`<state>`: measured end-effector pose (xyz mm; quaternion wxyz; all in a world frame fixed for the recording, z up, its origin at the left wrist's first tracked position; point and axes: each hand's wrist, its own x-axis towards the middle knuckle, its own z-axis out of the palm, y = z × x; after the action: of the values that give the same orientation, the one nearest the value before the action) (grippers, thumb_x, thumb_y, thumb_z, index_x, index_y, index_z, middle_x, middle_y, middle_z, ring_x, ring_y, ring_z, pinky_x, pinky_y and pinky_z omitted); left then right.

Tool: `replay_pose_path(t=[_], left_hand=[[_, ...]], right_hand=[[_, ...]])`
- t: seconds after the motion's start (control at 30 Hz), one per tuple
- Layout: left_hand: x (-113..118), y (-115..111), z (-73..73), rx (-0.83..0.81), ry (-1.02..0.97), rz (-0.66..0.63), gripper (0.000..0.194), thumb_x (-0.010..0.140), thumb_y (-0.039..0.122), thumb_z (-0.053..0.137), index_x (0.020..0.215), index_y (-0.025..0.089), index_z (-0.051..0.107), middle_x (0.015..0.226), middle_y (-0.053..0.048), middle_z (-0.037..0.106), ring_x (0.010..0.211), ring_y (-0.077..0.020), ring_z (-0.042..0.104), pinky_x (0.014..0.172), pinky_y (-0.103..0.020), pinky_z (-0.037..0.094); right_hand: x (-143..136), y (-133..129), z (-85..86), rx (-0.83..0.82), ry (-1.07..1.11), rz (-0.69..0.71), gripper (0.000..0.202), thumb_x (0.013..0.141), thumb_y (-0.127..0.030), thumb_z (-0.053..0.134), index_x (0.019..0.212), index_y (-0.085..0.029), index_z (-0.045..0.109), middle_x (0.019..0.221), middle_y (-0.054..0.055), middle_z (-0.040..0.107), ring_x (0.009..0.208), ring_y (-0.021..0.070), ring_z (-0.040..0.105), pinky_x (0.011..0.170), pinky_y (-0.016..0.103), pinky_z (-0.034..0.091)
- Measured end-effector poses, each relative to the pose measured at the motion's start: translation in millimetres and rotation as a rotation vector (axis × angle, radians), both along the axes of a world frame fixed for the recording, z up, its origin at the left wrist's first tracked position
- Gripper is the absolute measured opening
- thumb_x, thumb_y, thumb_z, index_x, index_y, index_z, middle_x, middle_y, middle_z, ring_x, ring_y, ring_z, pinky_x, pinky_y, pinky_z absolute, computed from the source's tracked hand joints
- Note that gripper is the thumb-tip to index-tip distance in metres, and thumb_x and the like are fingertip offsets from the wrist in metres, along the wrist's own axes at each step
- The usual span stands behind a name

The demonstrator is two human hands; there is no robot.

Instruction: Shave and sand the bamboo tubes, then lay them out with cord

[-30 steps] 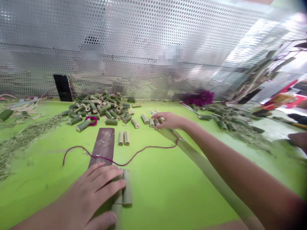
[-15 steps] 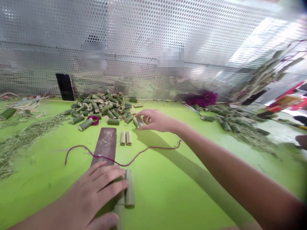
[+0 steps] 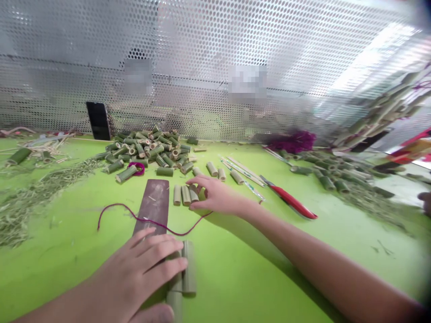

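My right hand (image 3: 215,194) grips a short bamboo piece (image 3: 193,194) between thumb and fingers. That piece stands beside two pale bamboo pieces (image 3: 181,195) in a row on the green table. Nearer me, my left hand (image 3: 148,264) lies with fingers spread over longer split bamboo strips (image 3: 189,269), and part of them is hidden under it. A dark sanding strip (image 3: 153,202) lies just beyond my left fingers, crossed by a purple cord (image 3: 178,234) that curves toward my right wrist.
A pile of cut bamboo (image 3: 151,148) lies at the back, near an upright phone (image 3: 98,121). Right of my right hand are a red-handled knife (image 3: 292,202) and thin sticks (image 3: 245,170). Shavings (image 3: 43,193) spread left; more bamboo (image 3: 328,172) lies right.
My right hand has moved toward me and left, bringing the bamboo piece beside the two others. The knife and sticks now show beyond my arm. My left hand stays on the strips.
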<state>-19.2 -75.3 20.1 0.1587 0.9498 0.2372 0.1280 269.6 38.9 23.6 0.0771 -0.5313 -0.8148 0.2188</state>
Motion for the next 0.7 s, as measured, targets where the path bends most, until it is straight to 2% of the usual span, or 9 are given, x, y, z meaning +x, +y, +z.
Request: replay_pose_path(t=[0.27,0.37,0.7], left_hand=[[-2.3,2.1,-3.5,0.018,0.017,0.007,0.048,0.104,0.056,0.055,0.144,0.029,0.058,0.151,0.001,0.062,0.141,-0.0205,0.056,0.126,-0.037,0.037],[-3.4,3.2,-4.8,0.026,0.025,0.002,0.049,0.104,0.056,0.055,0.144,0.029,0.057,0.151,0.001,0.061,0.142,-0.0200,0.055,0.127,-0.037,0.035],[-4.8,1.7,-5.4,0.003,0.020,0.012,0.048,0.104,0.055,0.056,0.144,0.030,0.058,0.151,0.001,0.062,0.142,-0.0204,0.055,0.127,-0.038,0.035]], right_hand=[[-2.0,-3.9,-14.2,0.016,0.086,-0.024,0.073,0.081,-0.047,0.080,0.147,-0.023,0.060,0.127,0.011,0.070,0.104,0.0275,0.070,0.095,0.045,0.057],[-5.1,-5.7,-18.5,0.011,0.123,-0.034,0.067,0.084,-0.049,0.077,0.144,-0.024,0.062,0.126,0.010,0.070,0.100,0.0258,0.070,0.092,0.044,0.059],[-4.3,-6.6,-18.9,-0.021,0.186,-0.102,0.067,0.082,-0.047,0.080,0.142,-0.025,0.063,0.116,0.008,0.073,0.092,0.0234,0.072,0.087,0.042,0.062]])
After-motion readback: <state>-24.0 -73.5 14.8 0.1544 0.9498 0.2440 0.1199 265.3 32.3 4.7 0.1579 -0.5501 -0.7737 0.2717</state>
